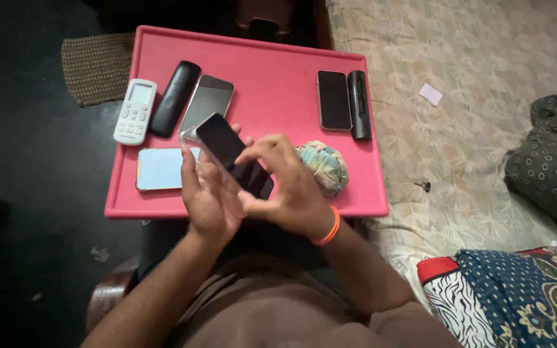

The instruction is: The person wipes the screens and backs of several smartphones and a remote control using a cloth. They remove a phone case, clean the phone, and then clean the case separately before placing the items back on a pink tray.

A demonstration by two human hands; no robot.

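- The left hand cradles a dark smartphone from below, its fingers curled around the lower long edge so that the glass faces upward toward the camera.
- The right hand, which bears an orange wristband, closes on the phone's near end, fingertips bent down onto the screen and thumb beneath; whether a clear case is being fitted or removed cannot be told.
- The smartphone is held tilted above the front-centre of the pink tray, not resting on it; a support from both sides keeps the device steady at working height.
- Its screen is black, glossy and unlit, with rounded corners; a pale translucent edge shows at the far left corner.
- On the tray, the items lie in separate rows, apparently so each stays reachable: a white remote control, a black remote, a phone with a grey screen, and a pale blue phone at left.
- At right lie another dark phone and a black oblong device, just beside each other; a crumpled cloth ball sits near the right wrist.
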